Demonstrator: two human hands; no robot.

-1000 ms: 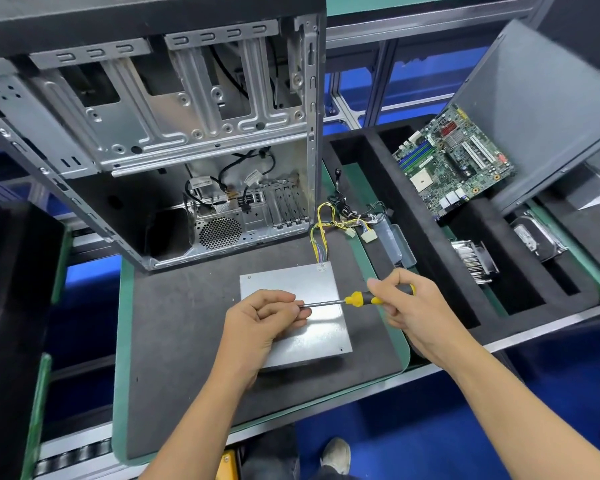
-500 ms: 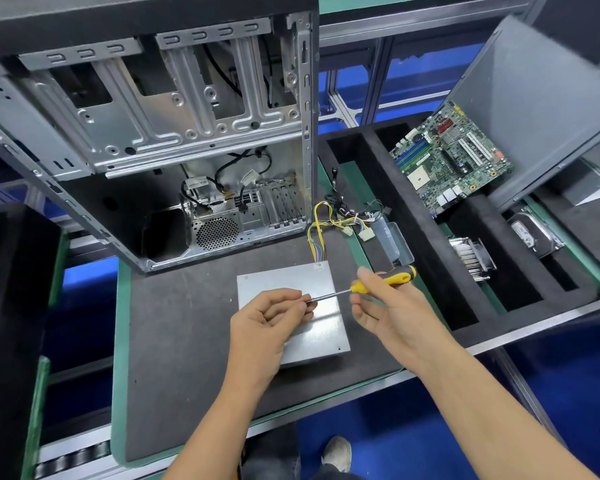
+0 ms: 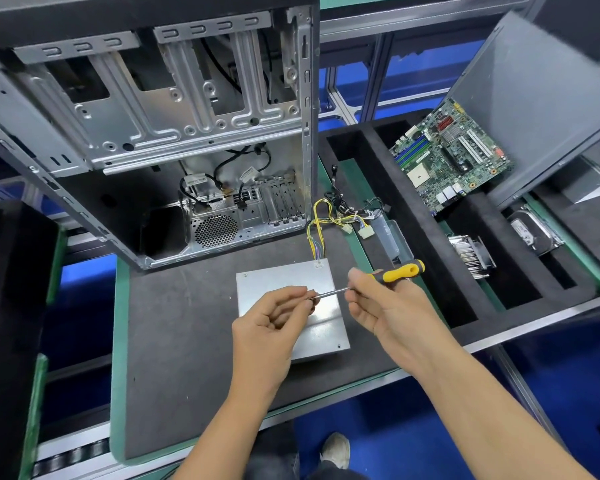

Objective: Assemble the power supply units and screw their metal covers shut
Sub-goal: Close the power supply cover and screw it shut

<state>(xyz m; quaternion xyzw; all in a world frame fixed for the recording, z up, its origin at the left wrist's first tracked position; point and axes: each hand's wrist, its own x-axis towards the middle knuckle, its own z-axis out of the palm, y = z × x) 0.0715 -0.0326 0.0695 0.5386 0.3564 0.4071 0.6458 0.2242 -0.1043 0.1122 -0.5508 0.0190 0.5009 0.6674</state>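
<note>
Nearest: left hand [image 3: 274, 323], grip curled together, fingertips pinching the tip of the screwdriver [image 3: 392, 273] shaft. Right hand [image 3: 388, 306], grip closed round the yellow-and-black handle, shaft lying level between both hands. Below them: power supply unit [image 3: 291, 289], grey metal cover on top, flat on the dark foam counter [image 3: 187, 323]. Behind it: wire bundle [image 3: 329, 220], yellow and black, running from the unit's far corner. Farther: open computer case [image 3: 170, 133] left; motherboard [image 3: 451, 154] in foam tray right.
</note>
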